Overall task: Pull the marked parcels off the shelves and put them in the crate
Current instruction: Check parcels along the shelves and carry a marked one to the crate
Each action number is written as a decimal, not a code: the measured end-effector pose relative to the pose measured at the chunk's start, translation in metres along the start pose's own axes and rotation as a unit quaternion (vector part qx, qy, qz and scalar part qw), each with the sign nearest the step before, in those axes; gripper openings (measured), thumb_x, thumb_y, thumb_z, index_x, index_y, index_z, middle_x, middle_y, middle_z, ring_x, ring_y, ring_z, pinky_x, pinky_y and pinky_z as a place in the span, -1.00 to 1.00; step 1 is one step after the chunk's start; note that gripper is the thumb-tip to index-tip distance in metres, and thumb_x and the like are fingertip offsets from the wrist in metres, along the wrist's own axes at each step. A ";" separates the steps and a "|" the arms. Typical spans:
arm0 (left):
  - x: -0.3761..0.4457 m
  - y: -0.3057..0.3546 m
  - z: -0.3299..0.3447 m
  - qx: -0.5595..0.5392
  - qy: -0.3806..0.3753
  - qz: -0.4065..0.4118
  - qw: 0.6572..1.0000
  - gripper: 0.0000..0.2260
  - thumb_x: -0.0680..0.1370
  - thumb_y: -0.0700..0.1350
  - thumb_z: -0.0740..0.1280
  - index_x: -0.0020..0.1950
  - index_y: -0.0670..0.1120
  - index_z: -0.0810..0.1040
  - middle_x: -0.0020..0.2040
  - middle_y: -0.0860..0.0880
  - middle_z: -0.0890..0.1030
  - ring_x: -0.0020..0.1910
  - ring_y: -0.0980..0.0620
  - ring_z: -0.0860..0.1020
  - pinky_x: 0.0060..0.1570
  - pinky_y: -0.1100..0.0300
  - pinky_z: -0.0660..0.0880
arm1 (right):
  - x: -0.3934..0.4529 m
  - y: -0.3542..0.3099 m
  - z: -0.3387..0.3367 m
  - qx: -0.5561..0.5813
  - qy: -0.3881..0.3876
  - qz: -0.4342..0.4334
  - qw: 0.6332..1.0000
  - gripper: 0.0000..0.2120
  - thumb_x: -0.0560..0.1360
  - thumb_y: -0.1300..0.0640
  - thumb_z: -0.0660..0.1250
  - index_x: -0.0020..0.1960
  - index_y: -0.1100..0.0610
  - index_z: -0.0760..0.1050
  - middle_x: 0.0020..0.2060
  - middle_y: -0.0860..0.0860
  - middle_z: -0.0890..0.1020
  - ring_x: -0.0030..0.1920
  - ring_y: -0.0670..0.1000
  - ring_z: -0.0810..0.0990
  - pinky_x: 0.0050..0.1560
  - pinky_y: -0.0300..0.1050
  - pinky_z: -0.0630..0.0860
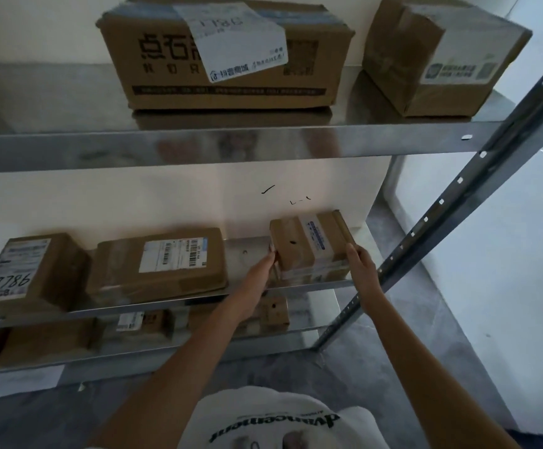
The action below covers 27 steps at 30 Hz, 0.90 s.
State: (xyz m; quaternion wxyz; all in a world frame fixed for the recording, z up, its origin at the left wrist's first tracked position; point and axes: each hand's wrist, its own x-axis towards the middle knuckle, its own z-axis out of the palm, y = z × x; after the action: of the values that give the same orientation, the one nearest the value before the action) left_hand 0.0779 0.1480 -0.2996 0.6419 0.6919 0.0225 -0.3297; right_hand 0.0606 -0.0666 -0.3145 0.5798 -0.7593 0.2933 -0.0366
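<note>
Left hand and right hand flank small parcel; fingertips apparently hidden.

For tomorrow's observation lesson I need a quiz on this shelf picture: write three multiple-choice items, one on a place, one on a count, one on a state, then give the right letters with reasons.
1. Where does the small box between the hands stand?
A. the right end of the middle shelf
B. the top shelf
C. the floor

2. How many boxes stand on the top shelf?
A. one
B. two
C. four

3. What are the two hands doing?
A. hanging idle
B. holding the small box from both sides
C. lifting the big box

Answers:
1 A: it sits by the right upright, with two parcels to its left on that shelf.
2 B: a big box and a smaller box are all that show there.
3 B: the left hand and the right hand touch its opposite sides.
</note>
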 end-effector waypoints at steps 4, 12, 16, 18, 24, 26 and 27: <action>-0.003 0.005 -0.003 -0.082 0.083 0.029 0.993 -0.67 0.64 0.17 0.08 0.26 0.07 0.49 0.21 -0.01 0.59 0.18 0.00 0.52 0.28 -0.04 0.36 | 0.000 -0.008 -0.005 0.029 0.013 -0.003 0.999 -0.58 0.60 -0.14 0.18 0.28 0.13 0.50 0.09 0.08 0.61 0.11 0.07 0.56 -0.02 -0.15 0.45; -0.019 0.004 -0.001 -0.175 0.178 0.117 0.961 -0.66 0.66 0.05 0.06 0.23 0.07 0.60 0.18 0.20 0.62 0.24 0.14 0.50 0.23 0.07 0.31 | -0.017 -0.026 -0.029 0.186 0.000 -0.011 0.982 -0.52 0.60 -0.16 0.17 0.18 0.23 0.56 -0.04 0.10 0.69 -0.01 0.09 0.67 0.06 -0.03 0.56; -0.014 0.005 0.000 -0.166 0.181 0.108 0.963 -0.67 0.62 0.10 0.13 0.25 0.07 0.58 0.18 0.15 0.63 0.29 0.12 0.48 0.32 0.05 0.26 | -0.021 -0.024 -0.027 0.185 0.024 -0.008 0.982 -0.54 0.59 -0.15 0.19 0.14 0.22 0.58 -0.05 0.12 0.70 0.01 0.14 0.68 0.11 0.02 0.57; -0.013 0.007 0.001 -0.171 0.174 0.094 0.965 -0.67 0.58 0.16 0.20 0.26 0.09 0.58 0.18 0.13 0.63 0.30 0.07 0.47 0.33 0.00 0.31 | -0.022 -0.024 -0.027 0.176 0.027 -0.007 0.984 -0.59 0.60 -0.13 0.18 0.09 0.19 0.58 -0.10 0.09 0.70 -0.02 0.12 0.67 0.08 0.02 0.57; -0.015 0.004 0.006 -0.204 0.117 0.087 0.968 -0.67 0.59 0.09 0.23 0.35 0.14 0.50 0.26 0.08 0.57 0.18 0.06 0.53 0.26 -0.15 0.44 | -0.021 -0.028 -0.025 0.171 0.021 -0.040 0.984 -0.76 0.60 0.05 0.23 0.16 0.11 0.58 -0.07 0.08 0.69 -0.05 0.08 0.67 -0.01 -0.03 0.60; -0.012 0.003 0.009 -0.191 0.106 0.091 0.972 -0.68 0.64 0.01 0.17 0.39 0.16 0.44 0.28 0.09 0.56 0.23 0.07 0.51 0.28 -0.14 0.44 | -0.015 -0.026 -0.022 0.183 0.035 -0.032 0.982 -0.77 0.58 0.11 0.26 0.20 0.15 0.53 0.01 0.13 0.67 0.03 0.11 0.66 0.02 -0.05 0.61; -0.009 0.002 0.010 -0.181 0.101 0.090 0.974 -0.68 0.65 -0.03 0.16 0.39 0.16 0.43 0.28 0.09 0.56 0.24 0.06 0.51 0.29 -0.14 0.44 | -0.012 -0.025 -0.020 0.186 0.039 -0.025 0.982 -0.77 0.57 0.13 0.27 0.19 0.17 0.53 0.04 0.15 0.66 0.07 0.12 0.65 0.02 -0.08 0.60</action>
State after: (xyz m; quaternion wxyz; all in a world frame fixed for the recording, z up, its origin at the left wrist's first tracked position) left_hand 0.0672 0.1421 -0.2926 0.7781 0.5931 0.0839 -0.1890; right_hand 0.0523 -0.0743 -0.2823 0.6978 -0.6437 0.2841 -0.1345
